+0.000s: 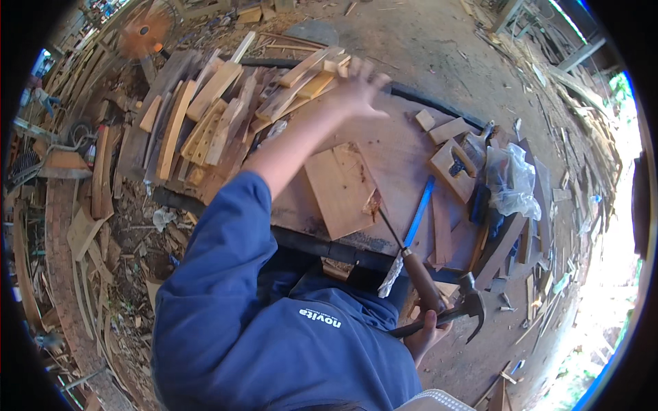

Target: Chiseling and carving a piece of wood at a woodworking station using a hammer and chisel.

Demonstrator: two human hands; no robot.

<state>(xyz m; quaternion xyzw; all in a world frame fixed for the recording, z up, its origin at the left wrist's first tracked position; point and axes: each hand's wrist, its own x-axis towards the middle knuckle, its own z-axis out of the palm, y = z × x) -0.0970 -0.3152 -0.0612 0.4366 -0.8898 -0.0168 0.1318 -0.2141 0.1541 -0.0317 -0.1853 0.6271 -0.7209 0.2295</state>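
Note:
My left hand (pixel 360 89) is stretched across the table, fingers spread and slightly blurred, beside the right end of a pile of wood pieces (pixel 214 89). It holds nothing. Close to my body, my right hand (pixel 426 337) is closed round a claw hammer (pixel 469 306) with a dark handle. The butt of a long, thin-shafted tool with a brown wooden handle (pixel 423 281) also rests at those fingers. Its tip reaches the right edge of a flat wooden board (pixel 337 190), where a brown, crumbly patch shows. I cannot tell the tool's exact kind.
A blue ruler-like strip (pixel 419 211) lies right of the board. Further right are a handsaw's wooden handle (pixel 454 169), wood blocks and a clear plastic bag (pixel 512 181). An orange fan (pixel 144 31) stands at the far left. Wood scraps litter the ground around the table (pixel 404 130).

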